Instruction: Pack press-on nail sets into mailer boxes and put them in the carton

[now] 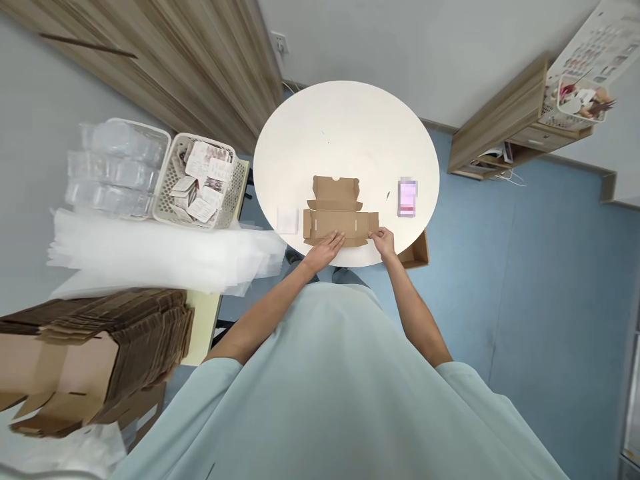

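A brown cardboard box blank [336, 223] lies unfolded near the front edge of the round white table [345, 133]. Its lid part with a notched edge points away from me. My left hand [326, 250] rests on the blank's near edge, fingers stretched out flat. At the blank's right end, my right hand [383, 241] pinches the side flap between thumb and fingers. A small whitish square packet [287, 221] lies on the table just left of the blank. To the right is a phone-like thing [407, 198] with a blurred pink and purple face.
On the left stand a white basket [163, 193] of printed papers, stacked clear plastic trays [113, 167], a pile of white translucent sheets [160, 257] and many flattened cardboard boxes [150, 333]. An open carton [416, 252] sits under the table's right edge. A wooden cabinet [520, 113] stands at right.
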Available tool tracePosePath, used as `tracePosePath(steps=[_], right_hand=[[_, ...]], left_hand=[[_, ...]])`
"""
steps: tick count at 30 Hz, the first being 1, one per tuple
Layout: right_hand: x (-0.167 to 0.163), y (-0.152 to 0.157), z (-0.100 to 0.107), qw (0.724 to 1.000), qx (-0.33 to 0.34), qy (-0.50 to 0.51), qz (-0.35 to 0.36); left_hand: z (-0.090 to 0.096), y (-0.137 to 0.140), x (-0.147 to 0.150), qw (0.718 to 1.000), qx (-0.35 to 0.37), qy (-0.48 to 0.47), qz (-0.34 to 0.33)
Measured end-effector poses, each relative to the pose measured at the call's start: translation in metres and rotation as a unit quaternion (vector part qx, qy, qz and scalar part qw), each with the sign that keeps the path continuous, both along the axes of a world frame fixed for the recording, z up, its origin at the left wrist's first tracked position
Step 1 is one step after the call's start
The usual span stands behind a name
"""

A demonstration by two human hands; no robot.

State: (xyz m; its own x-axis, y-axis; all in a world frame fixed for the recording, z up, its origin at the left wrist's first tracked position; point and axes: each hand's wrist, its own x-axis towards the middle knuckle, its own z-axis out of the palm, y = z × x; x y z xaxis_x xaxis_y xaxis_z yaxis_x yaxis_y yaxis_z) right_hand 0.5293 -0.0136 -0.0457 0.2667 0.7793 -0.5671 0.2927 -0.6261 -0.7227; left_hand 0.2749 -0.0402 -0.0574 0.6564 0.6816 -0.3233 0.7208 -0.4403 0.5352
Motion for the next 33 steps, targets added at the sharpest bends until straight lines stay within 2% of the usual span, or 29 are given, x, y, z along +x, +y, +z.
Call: tracePosePath(steps=[6,11,14,17,20,25,28,33], right_hand=[[0.002,0.006,-0.021,0.998,-0.047,-0.045,0.027],[0.008,0.011,-0.028,0.991,-0.081,-0.091,0.052],[0.007,0.019,-0.028,0.986,-0.030,-0.143,0.077],[-0.006,0.036,-0.028,0.977,0.034,-0.146,0.148],[-0.024,0.058,-0.034,0.972,0.014,-0.117,0.203],[-0.042,0.082,-0.049,0.963,-0.008,-0.103,0.248],[-0.042,0.078,-0.055,0.956,0.000,-0.092,0.278],[-0.032,0.053,-0.062,0.948,0.008,-0.082,0.308]], left_hand=[[-0.022,0.006,0.008,0.998,-0.067,0.008,0.019],[-0.037,0.014,0.009,0.994,-0.089,0.045,0.038],[-0.044,0.016,0.005,0.992,-0.095,0.048,0.071],[-0.049,0.018,-0.002,0.987,-0.105,0.037,0.114],[-0.052,0.019,-0.012,0.982,-0.123,0.040,0.140],[-0.051,0.015,-0.032,0.976,-0.134,0.017,0.170],[-0.050,0.012,-0.041,0.970,-0.130,-0.007,0.207],[-0.052,0.015,-0.050,0.947,-0.139,-0.011,0.289]])
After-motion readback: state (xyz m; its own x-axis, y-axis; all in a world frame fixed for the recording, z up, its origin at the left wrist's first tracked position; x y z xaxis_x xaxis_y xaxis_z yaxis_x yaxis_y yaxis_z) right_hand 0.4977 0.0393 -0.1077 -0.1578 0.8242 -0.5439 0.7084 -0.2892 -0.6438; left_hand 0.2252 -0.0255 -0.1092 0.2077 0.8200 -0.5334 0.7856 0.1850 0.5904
